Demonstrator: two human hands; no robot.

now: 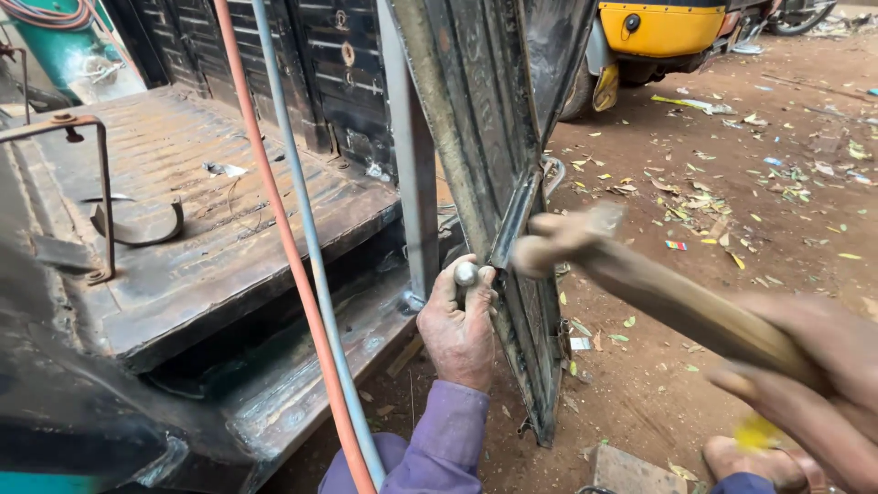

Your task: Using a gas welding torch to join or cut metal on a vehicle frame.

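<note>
Hammer, one, wooden handle, head motion-blurred, raised just right of a dark, rusty, scuffed metal door panel standing on edge on reddish dirt. Right hand fisted round the handle's end, blurred, low right. Left hand, purple sleeve, fingers curled tight on one short rounded steel punch pressed at the panel's lower edge, wrist coming up from below. Two hoses, one orange, one grey-blue, run diagonally down over a soot-black ribbed truck bed. Curved metal bracket lies on it. One yellow vehicle behind.
</note>
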